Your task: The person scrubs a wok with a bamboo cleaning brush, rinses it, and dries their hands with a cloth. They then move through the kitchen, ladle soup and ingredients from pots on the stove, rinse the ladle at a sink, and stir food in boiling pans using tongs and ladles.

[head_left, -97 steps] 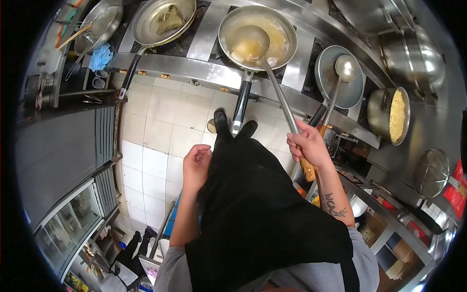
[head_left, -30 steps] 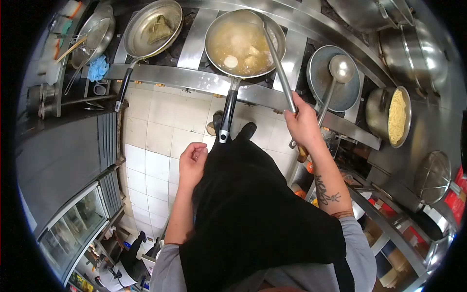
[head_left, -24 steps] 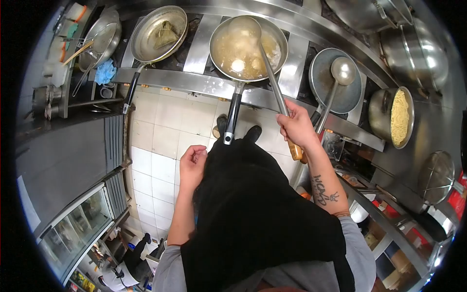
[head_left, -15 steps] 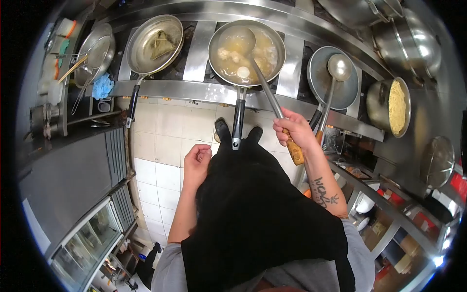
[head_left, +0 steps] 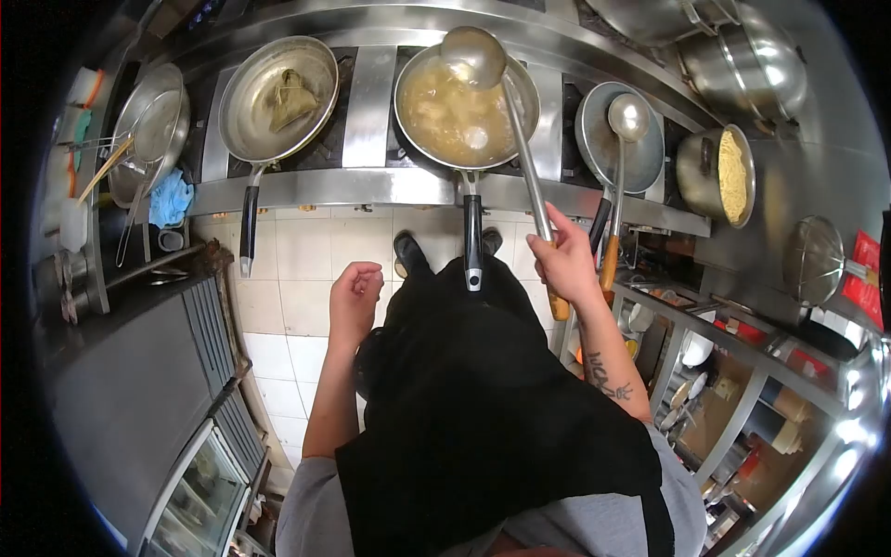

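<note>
Professional-looking kitchen with long steel stove point(head_left: 369, 116), pans point(head_left: 249, 110), noodle pot point(head_left: 700, 181).

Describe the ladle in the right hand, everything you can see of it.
The ladle has a wide, round, grey metal bowl, a long straight metal shaft, and a tan, wood-looking handle end. The right hand grips it near where shaft and handle meet, leaving the handle's tip bare below. It slants away from the person, its bowl overlapping the far rim of the middle pan. Whether the bowl touches that rim or holds anything is unclear.
</note>
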### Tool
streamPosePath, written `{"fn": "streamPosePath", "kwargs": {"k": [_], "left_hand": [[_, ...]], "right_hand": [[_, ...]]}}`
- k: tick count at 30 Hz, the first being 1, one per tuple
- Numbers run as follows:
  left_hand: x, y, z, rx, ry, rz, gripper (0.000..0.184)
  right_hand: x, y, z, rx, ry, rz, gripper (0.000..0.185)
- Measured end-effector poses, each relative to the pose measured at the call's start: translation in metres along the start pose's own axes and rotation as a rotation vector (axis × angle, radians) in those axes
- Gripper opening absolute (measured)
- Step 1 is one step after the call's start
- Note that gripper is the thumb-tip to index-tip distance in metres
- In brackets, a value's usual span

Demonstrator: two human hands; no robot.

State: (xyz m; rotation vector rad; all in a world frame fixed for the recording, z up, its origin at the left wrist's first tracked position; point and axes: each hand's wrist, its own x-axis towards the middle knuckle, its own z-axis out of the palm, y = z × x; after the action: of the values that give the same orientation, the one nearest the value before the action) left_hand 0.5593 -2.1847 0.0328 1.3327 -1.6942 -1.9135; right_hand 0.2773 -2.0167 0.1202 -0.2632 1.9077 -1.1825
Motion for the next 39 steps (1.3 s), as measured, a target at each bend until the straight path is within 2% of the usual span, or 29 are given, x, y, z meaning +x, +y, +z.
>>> {"fn": "streamPosePath", "kwargs": {"k": [6,8,19,20,26,29,32,39], "left_hand": [[0.015,-0.002,-0.005,-0.034,-0.033,0.033,0.009],[0.019,-0.004,-0.002,-0.040,-0.037,0.028,0.010],[0.028,0.001,0.009,-0.042,-0.080,0.003,0.010],[0.028,0.000,0.010,-0.046,-0.078,0.001,0.010],[0.024,0.003,0.015,-0.086,-0.076,-0.024,0.010],[0.022,0.002,0.018,-0.076,-0.071,-0.031,0.010],[0.022,-0.001,0.021,-0.050,-0.065,-0.016,0.010],[0.019,0.015,0.028,-0.005,-0.085,0.088,0.010]], "right_hand": [[-0.024,-0.005,-0.023,-0.145,0.123,-0.003,0.061],[-0.024,0.006,-0.031,-0.299,0.165,-0.116,0.060],[-0.028,0.039,-0.028,-0.355,0.210,-0.092,0.056],[-0.025,0.047,-0.028,-0.400,0.225,-0.174,0.057],[-0.046,0.014,-0.022,-0.111,0.085,0.185,0.058],[-0.056,0.016,-0.023,-0.127,0.054,0.202,0.059],[-0.062,0.031,-0.020,-0.115,0.081,0.018,0.062],[-0.092,0.012,-0.034,-0.101,0.104,0.048,0.062]]}}
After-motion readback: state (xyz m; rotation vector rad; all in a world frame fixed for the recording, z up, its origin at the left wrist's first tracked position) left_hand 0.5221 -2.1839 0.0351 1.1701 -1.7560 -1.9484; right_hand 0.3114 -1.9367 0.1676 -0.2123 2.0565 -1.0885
